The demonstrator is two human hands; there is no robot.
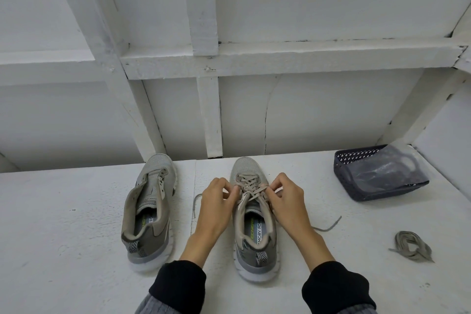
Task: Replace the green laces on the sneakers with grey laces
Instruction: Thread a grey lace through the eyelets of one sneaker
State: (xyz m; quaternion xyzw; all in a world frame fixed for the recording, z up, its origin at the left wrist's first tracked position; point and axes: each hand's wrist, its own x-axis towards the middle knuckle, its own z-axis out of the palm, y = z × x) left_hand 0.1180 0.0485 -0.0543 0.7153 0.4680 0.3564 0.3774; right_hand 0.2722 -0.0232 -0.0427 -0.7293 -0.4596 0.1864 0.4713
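Observation:
Two grey sneakers stand side by side on a white surface, toes pointing away from me. The left sneaker [149,211] has no lace in its eyelets. The right sneaker [253,222] carries a greyish lace [251,185] crossed through its eyelets. My left hand [216,208] pinches the lace at the shoe's left side. At the shoe's right side my right hand [286,205] pinches the lace too. Loose lace ends trail out on the surface at the left [196,201] and right [328,227]. A bundled loose lace [414,246] lies far right.
A dark blue perforated basket [342,173] holding a clear plastic bag sits at the back right. White wall panels with beams rise behind the surface. The surface's back edge [102,169] runs just past the shoe toes.

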